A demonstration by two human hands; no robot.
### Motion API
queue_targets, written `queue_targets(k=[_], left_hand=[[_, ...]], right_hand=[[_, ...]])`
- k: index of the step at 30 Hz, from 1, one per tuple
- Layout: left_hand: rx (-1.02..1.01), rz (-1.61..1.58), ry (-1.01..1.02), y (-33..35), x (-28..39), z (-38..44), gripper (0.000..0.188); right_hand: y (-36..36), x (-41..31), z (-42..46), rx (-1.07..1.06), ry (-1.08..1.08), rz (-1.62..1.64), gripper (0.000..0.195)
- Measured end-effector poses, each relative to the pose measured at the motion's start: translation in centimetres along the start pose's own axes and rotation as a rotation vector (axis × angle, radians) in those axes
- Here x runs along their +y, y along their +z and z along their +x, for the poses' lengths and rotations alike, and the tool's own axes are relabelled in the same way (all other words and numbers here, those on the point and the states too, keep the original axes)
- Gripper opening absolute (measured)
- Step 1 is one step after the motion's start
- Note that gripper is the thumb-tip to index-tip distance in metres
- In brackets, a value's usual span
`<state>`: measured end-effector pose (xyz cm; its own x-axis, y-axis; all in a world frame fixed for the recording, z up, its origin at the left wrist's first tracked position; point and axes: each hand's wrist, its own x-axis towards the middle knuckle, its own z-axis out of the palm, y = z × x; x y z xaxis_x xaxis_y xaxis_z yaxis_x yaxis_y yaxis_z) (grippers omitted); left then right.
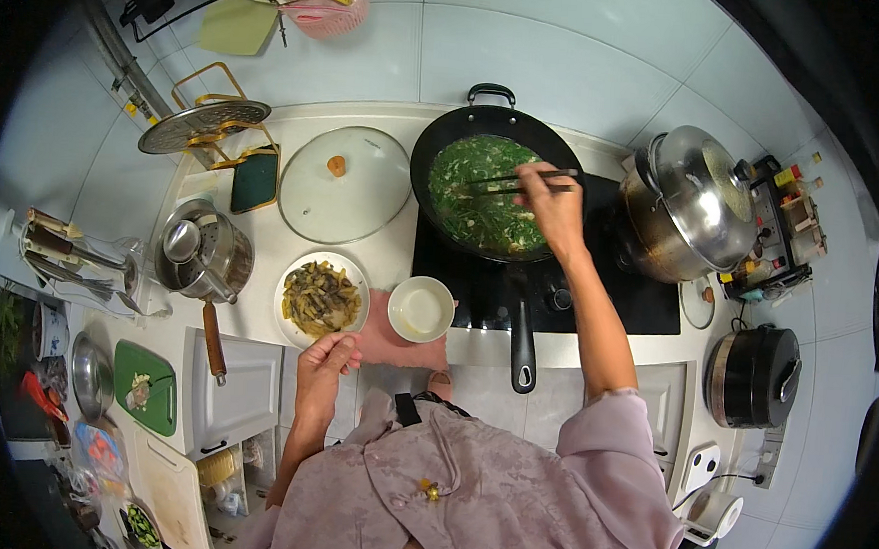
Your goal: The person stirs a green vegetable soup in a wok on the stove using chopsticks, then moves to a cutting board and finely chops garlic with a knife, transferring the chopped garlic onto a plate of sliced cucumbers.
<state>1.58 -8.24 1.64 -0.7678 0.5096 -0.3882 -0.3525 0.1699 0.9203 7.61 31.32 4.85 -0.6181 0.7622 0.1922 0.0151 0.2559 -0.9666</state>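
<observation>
My right hand (553,206) grips a pair of dark chopsticks (499,178), whose tips dip into green leafy soup (479,210) with pale egg-like shreds. The soup fills much of a black wok (424,149) on the cooktop, its long handle (522,344) pointing towards me. My left hand (328,358) is raised at the counter's front edge, thumb against the curled fingers; whether something small is between them I cannot tell. Just beyond it is a white plate (282,313) of cooked yellowish and dark strips. A white bowl (421,309) with a little residue stands on a pink cloth (407,350).
A glass lid (346,211) lies left of the wok. Left of the plate stands a steel saucepan (238,255) with a ladle (183,241) resting in it. A large lidded steel pot (662,233) is at the right of the black cooktop (636,312). A green cutting board (130,364) lies far left.
</observation>
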Motion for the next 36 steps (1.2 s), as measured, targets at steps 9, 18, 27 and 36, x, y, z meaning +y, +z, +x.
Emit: queue_targets(k=[9,18,27,36], left_hand=[[0.071,-0.004,-0.018,-1.4,-0.6,-0.4,0.023],[0.004,-0.032,0.01,-0.7,0.0,-0.2,0.023],[-0.07,-0.048,0.013,-2.7,-0.7,-0.5,0.024],[-0.175,-0.024,-0.001,-4.6,-1.6,-1.2,0.023]], right_hand=[[-3.8,-2.2,-3.4,0.007,0.142,-0.102,0.03],[-4.9,-2.1,-3.3,-0.026,0.086,-0.11,0.023],[-2.1,-7.1,-12.1,0.018,-0.402,-0.449,0.009],[10.1,1.1,-23.0,-0.382,-0.467,-0.834,0.029]])
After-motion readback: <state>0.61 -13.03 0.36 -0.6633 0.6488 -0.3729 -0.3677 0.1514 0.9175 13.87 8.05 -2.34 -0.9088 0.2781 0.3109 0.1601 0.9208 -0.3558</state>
